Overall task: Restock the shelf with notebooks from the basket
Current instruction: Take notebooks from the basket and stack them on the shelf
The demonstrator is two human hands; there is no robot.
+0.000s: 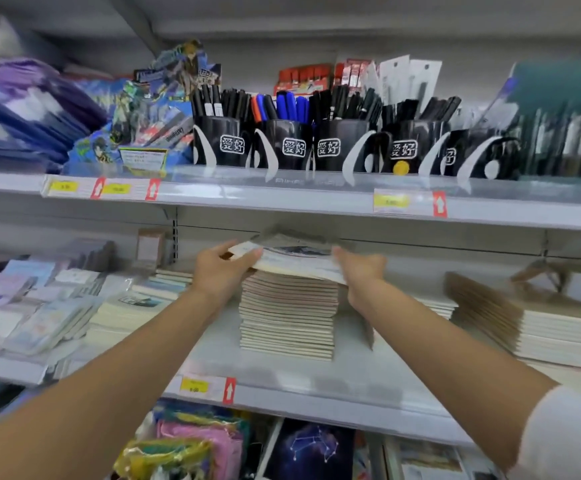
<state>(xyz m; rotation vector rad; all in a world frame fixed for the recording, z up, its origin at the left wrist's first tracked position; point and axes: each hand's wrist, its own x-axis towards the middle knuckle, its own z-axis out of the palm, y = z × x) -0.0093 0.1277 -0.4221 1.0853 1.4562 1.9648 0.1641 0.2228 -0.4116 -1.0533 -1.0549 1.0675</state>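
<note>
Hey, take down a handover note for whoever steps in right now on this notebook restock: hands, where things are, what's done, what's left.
Left hand: holds the left edge of a batch of notebooks.
Right hand: holds the batch's right edge.
Things: the batch sits at the top of the tall stack on the middle shelf. The basket is out of view.
Done: the batch has reached the stack.
Left: let go, square it up with the stack, then probably fetch more from the basket.

Blk pen cups (232,143) marked "爱好"; shelf price tags (194,387) too blurry.
</note>
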